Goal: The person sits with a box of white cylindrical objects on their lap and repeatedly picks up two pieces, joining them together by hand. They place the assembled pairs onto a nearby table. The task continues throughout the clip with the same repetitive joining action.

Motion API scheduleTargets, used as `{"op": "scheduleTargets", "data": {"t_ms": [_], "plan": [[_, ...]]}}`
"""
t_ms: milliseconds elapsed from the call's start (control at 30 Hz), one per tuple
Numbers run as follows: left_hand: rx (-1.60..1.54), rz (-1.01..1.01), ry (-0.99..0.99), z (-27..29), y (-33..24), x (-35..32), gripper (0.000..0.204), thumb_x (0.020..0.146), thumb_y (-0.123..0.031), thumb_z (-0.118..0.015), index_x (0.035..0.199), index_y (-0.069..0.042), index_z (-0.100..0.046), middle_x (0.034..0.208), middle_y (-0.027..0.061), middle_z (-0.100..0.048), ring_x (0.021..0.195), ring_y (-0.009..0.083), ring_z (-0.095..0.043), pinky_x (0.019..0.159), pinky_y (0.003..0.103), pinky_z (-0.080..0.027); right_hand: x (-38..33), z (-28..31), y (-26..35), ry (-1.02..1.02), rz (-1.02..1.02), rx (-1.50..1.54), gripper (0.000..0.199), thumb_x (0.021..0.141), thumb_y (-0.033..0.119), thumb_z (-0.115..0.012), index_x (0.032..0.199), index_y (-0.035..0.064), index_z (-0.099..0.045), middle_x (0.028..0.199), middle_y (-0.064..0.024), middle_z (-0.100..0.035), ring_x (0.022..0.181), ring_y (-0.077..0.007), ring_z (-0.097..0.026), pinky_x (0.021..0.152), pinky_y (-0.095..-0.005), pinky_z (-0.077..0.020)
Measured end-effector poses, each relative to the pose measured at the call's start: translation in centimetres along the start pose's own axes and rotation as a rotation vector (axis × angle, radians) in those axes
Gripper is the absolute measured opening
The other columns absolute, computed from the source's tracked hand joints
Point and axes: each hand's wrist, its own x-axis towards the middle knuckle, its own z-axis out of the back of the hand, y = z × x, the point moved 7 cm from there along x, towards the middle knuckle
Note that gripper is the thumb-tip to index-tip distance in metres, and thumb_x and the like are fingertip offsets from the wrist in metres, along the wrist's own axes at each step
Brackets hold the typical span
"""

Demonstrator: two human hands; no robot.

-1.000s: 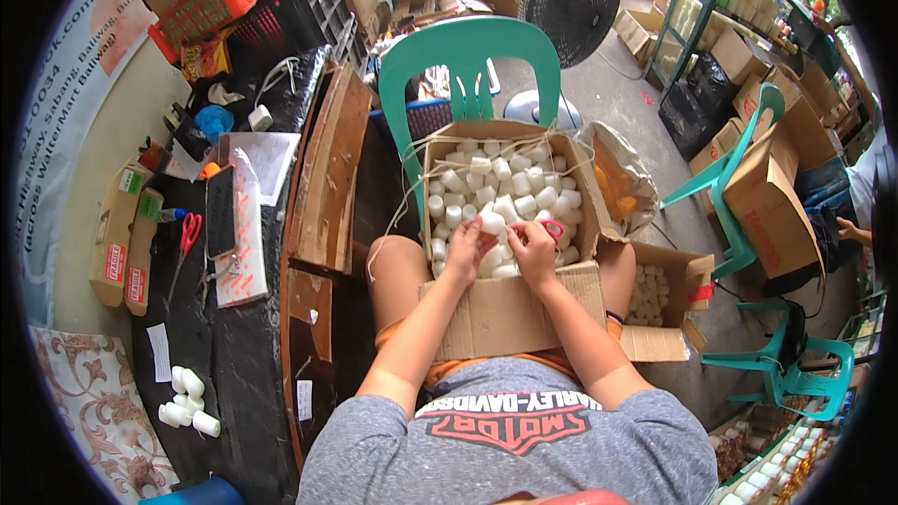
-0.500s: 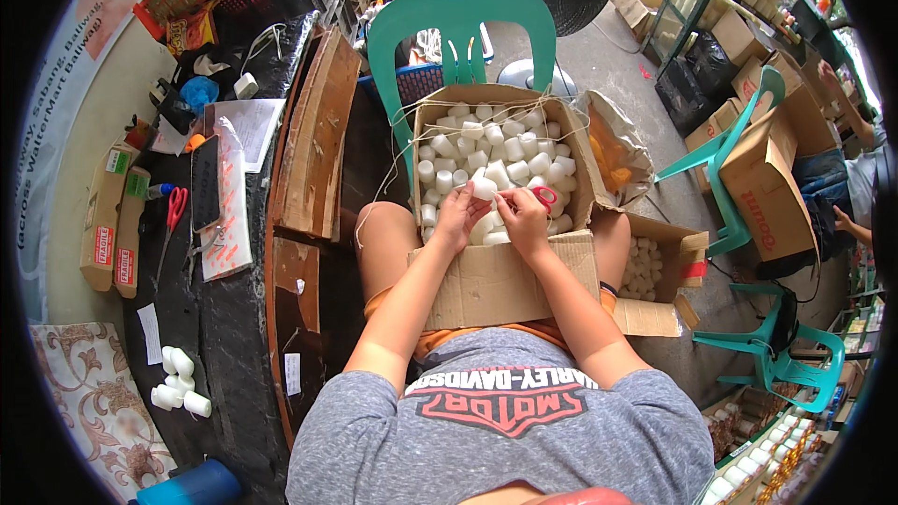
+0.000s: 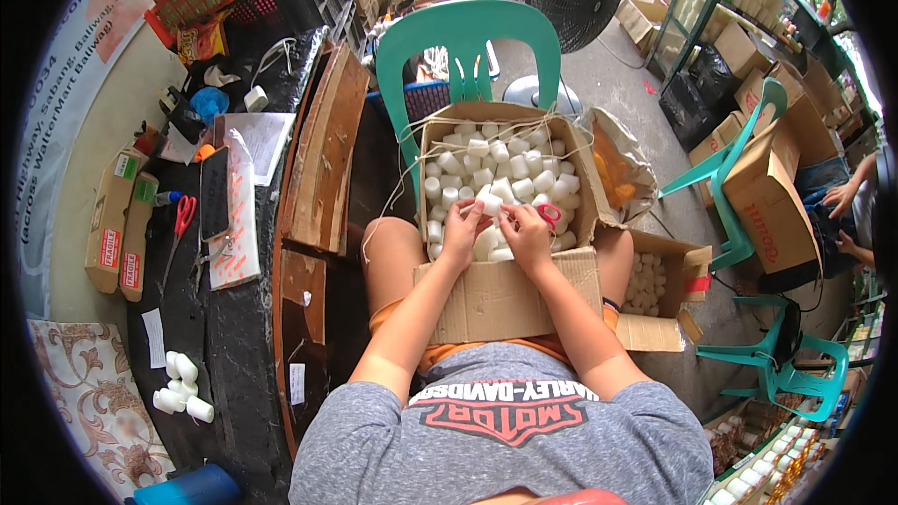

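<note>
My left hand (image 3: 462, 235) is closed round a short white cylinder, apparently a candle (image 3: 488, 204), above an open cardboard box (image 3: 510, 304) between my knees. My right hand (image 3: 528, 236) pinches close to the candle's right end; whatever its fingertips grip is too small to make out. Red scissor-like finger loops (image 3: 550, 216) show right beside the right hand, and their blades are hidden. Many similar white cylinders (image 3: 519, 166) fill the box. Thin pale strings (image 3: 449, 116) drape over its far rim.
A green plastic chair (image 3: 398, 47) stands behind the box. Left, a black-covered table (image 3: 238, 346) bears red-handled scissors (image 3: 184, 217), papers and several white cylinders (image 3: 183, 387). A smaller box (image 3: 669, 285) lies to the right. Another person's hands (image 3: 847, 196) show at far right, beside a large carton (image 3: 772, 196).
The view has shifted slightly, so the scene sits a little lower and further right. Both hands stay together at the candle, which now lies more level between the fingers.
</note>
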Motion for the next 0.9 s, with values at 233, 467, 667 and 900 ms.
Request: {"op": "scheduleTargets", "data": {"t_ms": [233, 467, 667, 900], "plan": [[-0.046, 0.032, -0.057, 0.9, 0.3, 0.3, 0.041, 0.086, -0.024, -0.063, 0.112, -0.003, -0.039, 0.098, 0.0109, -0.057, 0.084, 0.0186, -0.059, 0.080, 0.032, -0.053, 0.0, 0.4, 0.2, -0.023, 0.037, 0.012, 0.011, 0.079, 0.008, -0.064, 0.088, 0.0021, -0.062, 0.082, -0.0121, -0.059, 0.067, -0.0234, -0.059, 0.061, -0.0329, -0.0488], [-0.014, 0.028, -0.017, -0.1, -0.1, -0.2, 0.041, 0.085, -0.023, -0.065, 0.112, -0.003, -0.040, 0.097, 0.0101, -0.057, 0.085, 0.0176, -0.059, 0.081, 0.032, -0.052, 0.0, 0.4, -0.3, -0.029, -0.020, -0.010, 0.012, 0.078, 0.008, -0.066, 0.087, 0.0007, -0.064, 0.082, -0.0111, -0.061, 0.062, -0.0181, -0.060, 0.058, -0.0295, -0.0485], [-0.167, 0.029, -0.125, 1.6, 0.4, 0.5, 0.039, 0.085, -0.025, -0.064, 0.111, -0.007, -0.041, 0.097, 0.0089, -0.057, 0.080, 0.0173, -0.058, 0.076, 0.032, -0.053, -0.1, 0.2, -0.8, -0.035, 0.024, 0.010, 0.011, 0.078, 0.006, -0.065, 0.087, 0.0011, -0.064, 0.081, -0.0106, -0.061, 0.063, -0.0177, -0.060, 0.059, -0.0290, -0.0492], [-0.083, 0.031, -0.080, 1.3, 0.4, 0.4, 0.042, 0.085, -0.025, -0.065, 0.113, -0.004, -0.042, 0.095, 0.0084, -0.058, 0.080, 0.0163, -0.059, 0.075, 0.031, -0.053, -0.1, 0.6, -0.4, -0.052, 0.002, 0.026, 0.011, 0.078, 0.007, -0.065, 0.087, 0.0016, -0.065, 0.081, -0.0113, -0.062, 0.065, -0.0193, -0.061, 0.060, -0.0290, -0.0494]]}}
